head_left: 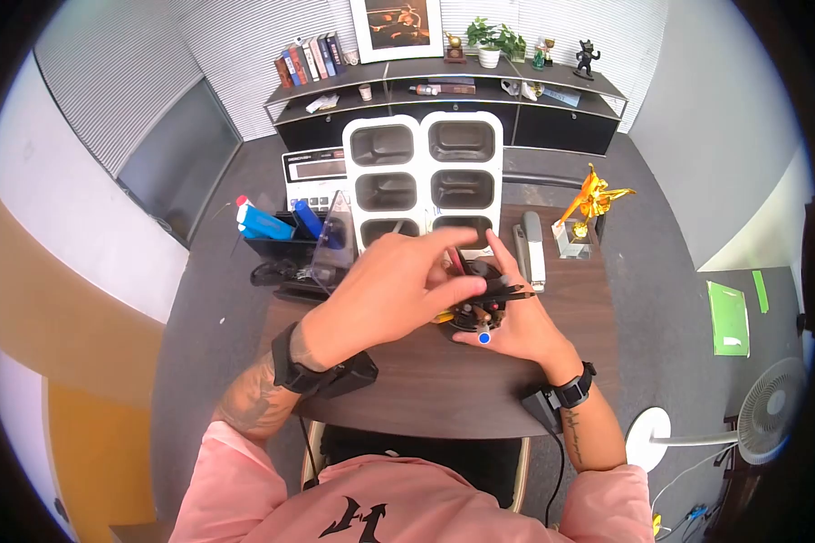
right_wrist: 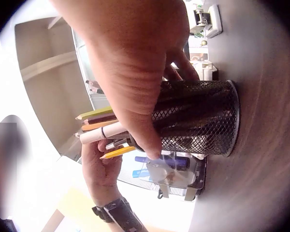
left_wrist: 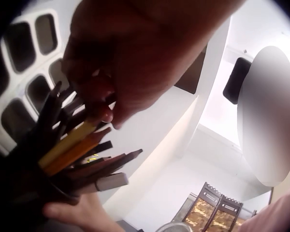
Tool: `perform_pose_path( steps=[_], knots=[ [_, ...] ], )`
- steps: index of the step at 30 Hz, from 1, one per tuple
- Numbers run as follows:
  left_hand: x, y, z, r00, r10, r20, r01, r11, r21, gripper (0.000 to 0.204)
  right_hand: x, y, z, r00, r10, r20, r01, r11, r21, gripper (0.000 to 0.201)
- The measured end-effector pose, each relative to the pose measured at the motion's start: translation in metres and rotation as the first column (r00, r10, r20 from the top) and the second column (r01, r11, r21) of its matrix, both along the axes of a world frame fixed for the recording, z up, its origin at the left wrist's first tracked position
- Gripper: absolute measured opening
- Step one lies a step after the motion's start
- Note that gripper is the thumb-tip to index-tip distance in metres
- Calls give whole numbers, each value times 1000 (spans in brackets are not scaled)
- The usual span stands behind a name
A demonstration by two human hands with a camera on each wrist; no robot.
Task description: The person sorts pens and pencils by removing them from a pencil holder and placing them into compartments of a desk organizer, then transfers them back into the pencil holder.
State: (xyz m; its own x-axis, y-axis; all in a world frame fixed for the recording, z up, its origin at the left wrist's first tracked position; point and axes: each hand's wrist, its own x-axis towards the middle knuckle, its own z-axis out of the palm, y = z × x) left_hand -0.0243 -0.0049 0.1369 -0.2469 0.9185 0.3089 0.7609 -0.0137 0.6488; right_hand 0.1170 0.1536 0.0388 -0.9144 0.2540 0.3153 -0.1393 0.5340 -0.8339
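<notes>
A black mesh pen cup (right_wrist: 198,118) stands on the table, full of pencils and pens. My right hand (head_left: 525,330) grips it round the side, its thumb (right_wrist: 147,140) on the mesh in the right wrist view. Above the cup's mouth, my left hand (head_left: 380,285) has its fingers among the upright pencils; a yellow pencil (left_wrist: 67,140) and an orange pencil (left_wrist: 82,150) stand close by it. Whether the fingers pinch one of them is hidden. A white-capped pen (right_wrist: 101,133) leans out of the cup.
Behind the cup stands a white tray with dark compartments (head_left: 422,172). At the left are a calculator (head_left: 312,172) and a black organizer (head_left: 281,249) with blue markers. A stapler (head_left: 532,249) and a gold trophy (head_left: 575,237) are at the right.
</notes>
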Motion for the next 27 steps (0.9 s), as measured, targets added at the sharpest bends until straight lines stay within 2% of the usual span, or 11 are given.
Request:
perform_pose_path(
  steps=[2,3,4,6,7,9,10,15,18,22,27],
  knots=[
    [4,-10,15,988,148,-32,-149,988,-38,49,-1,1,-5,1000,19,-23,-21,997,-80,129],
    [-3,-17,14,989,144,39,-146,988,42,56,0,2,-5,1000,14,-23,-15,999,-46,129],
    [-13,-23,6,978,130,163,-159,971,178,39,0,2,-6,1000,14,-23,-15,999,-50,129],
    [-21,-37,-2,922,255,292,-314,933,176,21,-1,3,-9,1000,11,-13,-12,999,-49,128],
    [-23,-37,-16,935,347,73,-354,913,204,17,0,2,-9,1000,9,-15,-10,999,-50,128],
    [-28,-35,-50,835,432,-340,-333,889,313,16,1,2,-7,1000,10,1,-10,999,-36,127],
    [-25,-37,-58,822,407,-398,-380,913,149,21,0,2,-7,1000,12,-4,-12,999,-30,127],
    [-37,-9,-102,664,418,-620,-475,876,82,38,0,2,-6,1000,-1,5,1,1000,-6,126],
    [-55,1,-120,689,364,-626,-512,856,-66,46,2,1,-2,1000,-13,28,13,1000,22,125],
    [-48,-13,-98,690,365,-625,-440,897,38,36,2,1,-1,1000,-12,-4,12,999,48,123],
    [-18,-41,-9,887,443,-129,-403,880,252,10,2,0,-1,1000,-9,4,9,1000,30,125]
  ],
)
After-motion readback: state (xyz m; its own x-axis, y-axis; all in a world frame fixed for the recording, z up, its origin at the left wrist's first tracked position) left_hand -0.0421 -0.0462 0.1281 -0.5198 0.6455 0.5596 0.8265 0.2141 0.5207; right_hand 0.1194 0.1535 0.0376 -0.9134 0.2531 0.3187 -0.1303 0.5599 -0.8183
